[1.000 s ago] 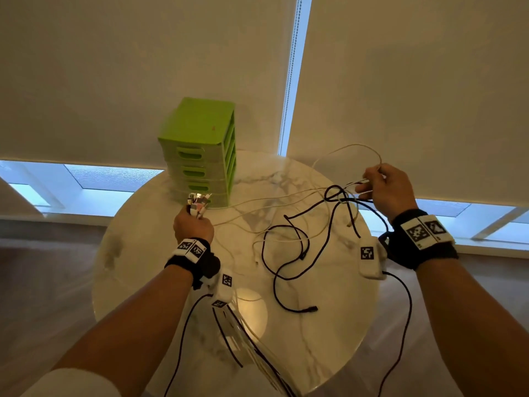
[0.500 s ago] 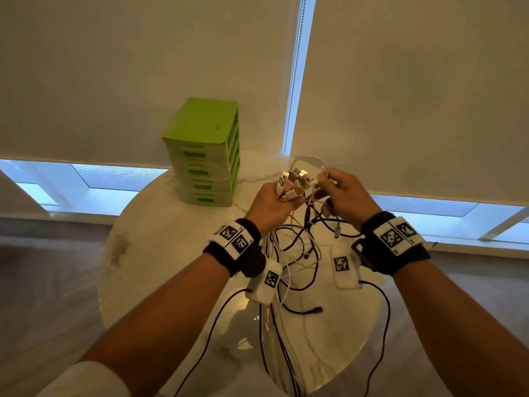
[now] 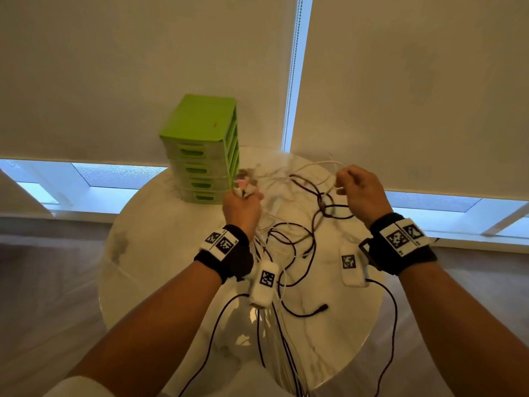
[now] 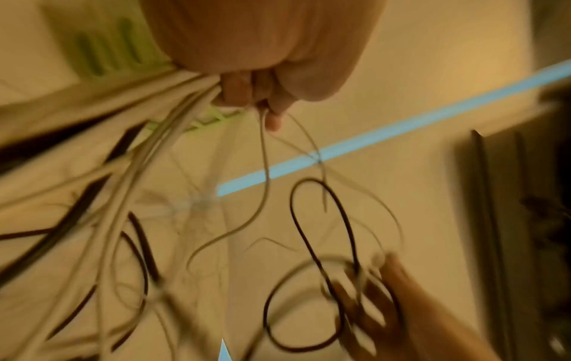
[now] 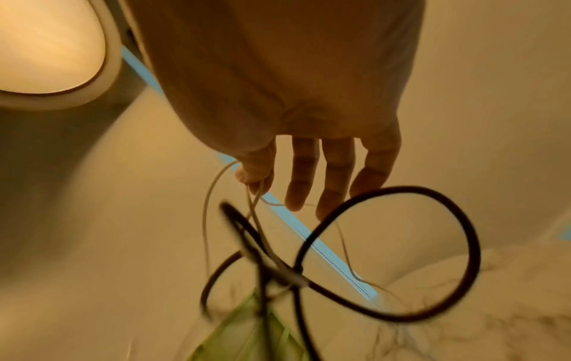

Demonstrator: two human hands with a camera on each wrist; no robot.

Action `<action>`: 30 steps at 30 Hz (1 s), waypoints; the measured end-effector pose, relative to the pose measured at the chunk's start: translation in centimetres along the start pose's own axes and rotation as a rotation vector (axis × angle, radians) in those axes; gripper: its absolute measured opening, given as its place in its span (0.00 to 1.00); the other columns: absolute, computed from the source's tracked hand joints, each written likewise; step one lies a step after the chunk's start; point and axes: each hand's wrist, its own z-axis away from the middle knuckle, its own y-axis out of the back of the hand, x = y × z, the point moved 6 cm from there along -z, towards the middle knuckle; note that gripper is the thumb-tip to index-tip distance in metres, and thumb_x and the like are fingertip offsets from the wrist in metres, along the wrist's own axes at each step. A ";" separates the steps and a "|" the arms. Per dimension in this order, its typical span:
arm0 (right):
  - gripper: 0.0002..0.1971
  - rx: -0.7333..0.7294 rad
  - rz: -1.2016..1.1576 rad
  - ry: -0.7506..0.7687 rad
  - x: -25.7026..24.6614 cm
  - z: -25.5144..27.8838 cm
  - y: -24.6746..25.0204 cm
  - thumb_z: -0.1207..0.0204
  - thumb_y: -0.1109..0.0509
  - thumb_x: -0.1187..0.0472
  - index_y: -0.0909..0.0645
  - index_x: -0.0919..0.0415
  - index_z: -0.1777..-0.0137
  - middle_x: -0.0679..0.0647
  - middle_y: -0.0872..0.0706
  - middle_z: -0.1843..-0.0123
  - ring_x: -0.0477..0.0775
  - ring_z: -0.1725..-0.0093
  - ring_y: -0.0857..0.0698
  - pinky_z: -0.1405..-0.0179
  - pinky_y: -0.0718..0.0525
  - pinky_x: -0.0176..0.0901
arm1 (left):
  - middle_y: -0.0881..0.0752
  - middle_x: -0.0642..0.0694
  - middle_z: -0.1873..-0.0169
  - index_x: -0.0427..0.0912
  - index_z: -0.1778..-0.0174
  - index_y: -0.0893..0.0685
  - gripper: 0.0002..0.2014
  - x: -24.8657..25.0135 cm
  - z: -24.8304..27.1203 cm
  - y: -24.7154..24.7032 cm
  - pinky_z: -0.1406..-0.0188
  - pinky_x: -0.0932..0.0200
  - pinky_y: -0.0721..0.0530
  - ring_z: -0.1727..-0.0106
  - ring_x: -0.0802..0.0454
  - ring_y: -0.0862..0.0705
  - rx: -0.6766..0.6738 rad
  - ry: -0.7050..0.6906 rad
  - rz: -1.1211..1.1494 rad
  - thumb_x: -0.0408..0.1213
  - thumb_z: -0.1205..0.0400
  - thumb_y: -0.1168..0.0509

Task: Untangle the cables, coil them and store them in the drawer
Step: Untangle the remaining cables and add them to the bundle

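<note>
Cables (image 3: 289, 247), black and white, lie tangled on the bench (image 3: 160, 253), strands lifted between both raised hands. Left hand (image 3: 242, 209): fingers fisted round a bundle of plug ends. Right hand (image 3: 362, 193): thumb and forefinger pinch a white strand, other fingers loose. Farther left: one green drawer unit (image 3: 200, 150), four drawers, all closed.

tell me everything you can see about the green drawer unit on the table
The green drawer unit is a small tower that looks like lime-green plastic, with a flat top carrying a tiny red mark. Four paler, translucent-looking drawers are stacked in its front, each with a slot-shaped handle showing darker green; all four appear pushed in. Its right side shows open horizontal slots. It stands upright at the far edge of the round marble table, close to the window blind. The left hand holds cable plugs just in front of its lower right corner; contact cannot be told.
</note>
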 end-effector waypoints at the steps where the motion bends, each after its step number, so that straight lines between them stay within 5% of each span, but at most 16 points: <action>1: 0.14 0.028 -0.036 -0.046 0.4 0.0 0.5 0.17 0.39 0.61 0.24 0.54 0.66 0.55 0.18 0.63 0.56 0.59 0.17 0.70 0.21 0.28 | 0.10 0.41 0.54 0.50 0.61 0.15 0.10 -0.5 -0.5 1.1 0.47 0.53 0.16 0.48 0.43 0.13 0.068 0.037 -0.006 0.29 0.22 0.32; 4: 0.13 0.033 -0.111 -0.114 0.4 0.1 0.9 0.16 0.38 0.59 0.23 0.56 0.63 0.62 0.17 0.60 0.56 0.64 0.16 0.77 0.23 0.29 | 0.11 0.39 0.53 0.41 0.52 0.12 0.06 -1.9 -1.8 3.3 0.46 0.48 0.15 0.47 0.38 0.14 0.139 0.082 -0.220 0.35 0.22 0.32; 7: 0.10 -0.009 -0.147 -0.097 -0.7 0.1 0.3 0.17 0.36 0.61 0.20 0.61 0.60 0.62 0.15 0.63 0.52 0.72 0.16 0.77 0.21 0.34 | 0.11 0.40 0.52 0.41 0.49 0.12 0.10 -2.0 -1.7 3.4 0.50 0.54 0.18 0.49 0.40 0.14 0.073 0.059 -0.318 0.32 0.25 0.31; 12: 0.10 -0.110 -0.060 -0.083 -1.6 0.2 -1.5 0.19 0.33 0.60 0.16 0.66 0.58 0.56 0.14 0.67 0.48 0.75 0.15 0.80 0.24 0.34 | 0.10 0.49 0.60 0.48 0.60 0.12 0.07 1.7 2.1 0.1 0.58 0.62 0.16 0.59 0.55 0.13 -0.055 -0.138 0.004 0.30 0.28 0.26; 16: 0.10 -0.166 -0.006 -0.046 -2.6 0.6 -2.6 0.20 0.32 0.60 0.15 0.64 0.60 0.55 0.13 0.68 0.46 0.75 0.14 0.79 0.22 0.34 | 0.09 0.50 0.56 0.47 0.53 0.11 0.07 3.6 5.0 -3.0 0.53 0.68 0.15 0.52 0.57 0.11 -0.271 -0.238 0.067 0.34 0.25 0.25; 22: 0.11 -0.205 0.045 0.042 -4.2 1.0 -2.7 0.20 0.32 0.59 0.13 0.64 0.58 0.55 0.13 0.68 0.41 0.74 0.16 0.74 0.19 0.31 | 0.08 0.46 0.56 0.40 0.50 0.11 0.12 3.5 5.2 -5.1 0.55 0.65 0.15 0.55 0.57 0.10 -0.497 -0.104 0.037 0.31 0.28 0.23; 26: 0.10 -0.179 -0.020 0.032 -4.4 1.0 -2.5 0.19 0.33 0.62 0.13 0.64 0.59 0.55 0.14 0.68 0.40 0.74 0.16 0.73 0.21 0.28 | 0.17 0.60 0.79 0.43 0.52 0.14 0.07 3.1 5.4 -5.3 0.78 0.68 0.28 0.81 0.65 0.23 -0.573 0.061 -0.045 0.33 0.25 0.25; 30: 0.10 -0.106 -0.081 0.027 -4.4 1.2 -2.5 0.19 0.33 0.60 0.14 0.58 0.61 0.60 0.13 0.66 0.49 0.73 0.16 0.77 0.22 0.33 | 0.14 0.46 0.66 0.44 0.55 0.16 0.05 2.8 5.0 -5.1 0.80 0.64 0.39 0.81 0.58 0.36 -0.634 0.163 -0.142 0.33 0.23 0.28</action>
